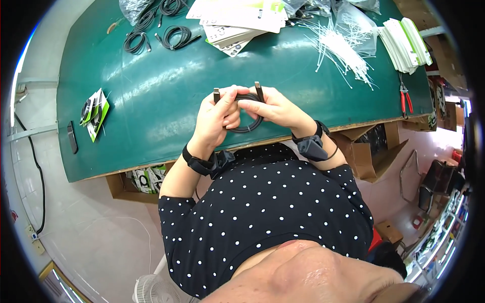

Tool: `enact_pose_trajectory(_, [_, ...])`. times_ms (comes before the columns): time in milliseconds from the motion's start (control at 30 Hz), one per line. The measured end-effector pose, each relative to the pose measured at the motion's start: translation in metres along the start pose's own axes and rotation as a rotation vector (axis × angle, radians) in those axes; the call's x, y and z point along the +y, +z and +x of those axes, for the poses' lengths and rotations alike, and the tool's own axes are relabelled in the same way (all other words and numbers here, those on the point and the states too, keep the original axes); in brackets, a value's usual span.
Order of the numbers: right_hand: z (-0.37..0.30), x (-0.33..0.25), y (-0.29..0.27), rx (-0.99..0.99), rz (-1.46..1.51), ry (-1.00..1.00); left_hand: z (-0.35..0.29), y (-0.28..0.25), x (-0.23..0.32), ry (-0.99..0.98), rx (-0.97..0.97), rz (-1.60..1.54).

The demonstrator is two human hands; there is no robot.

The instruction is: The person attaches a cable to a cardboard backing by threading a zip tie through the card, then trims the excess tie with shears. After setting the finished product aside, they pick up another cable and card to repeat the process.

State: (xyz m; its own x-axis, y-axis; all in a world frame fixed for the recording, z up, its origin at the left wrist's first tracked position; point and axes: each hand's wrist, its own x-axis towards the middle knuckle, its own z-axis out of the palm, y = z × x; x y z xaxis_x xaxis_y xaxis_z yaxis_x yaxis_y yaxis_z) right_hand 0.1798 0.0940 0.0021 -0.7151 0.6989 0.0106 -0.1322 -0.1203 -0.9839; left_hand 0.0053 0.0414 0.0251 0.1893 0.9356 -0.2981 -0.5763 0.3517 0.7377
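Above the near edge of the green table point(166, 108), a black cable point(247, 128) is coiled into a loop between my two hands. My left hand point(220, 112) closes around the coil's left side, and one plug stands up beside its fingers. On the other side my right hand point(273, 107) pinches the coil between thumb and fingers, with the second plug rising above it. Both plugs point away from me. Part of the coil is hidden behind my fingers. A black strap with a small dark device circles each wrist.
Coiled black cables point(177, 38) and stacked printed cards point(237, 30) lie at the back. White zip ties point(338, 50), another card stack point(404, 45) and red-handled cutters point(405, 98) are to the right. Packaged cables point(94, 113) sit left. Cardboard boxes point(371, 151) stand below the table edge.
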Motion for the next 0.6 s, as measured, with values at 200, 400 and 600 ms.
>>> enact_pose_trajectory(200, [0.009, -0.006, 0.001, -0.137, 0.026, 0.214, 0.004, -0.014, 0.015, -0.15, -0.05, -0.009])
enact_pose_trajectory(400, [0.011, -0.008, -0.006, -0.123, 0.032, 0.265, 0.017, -0.011, 0.018, -0.256, -0.058, 0.019])
enact_pose_trajectory(600, [0.003, -0.001, -0.024, -0.236, 0.064, 0.284, 0.02, 0.001, 0.002, -0.243, -0.034, -0.003])
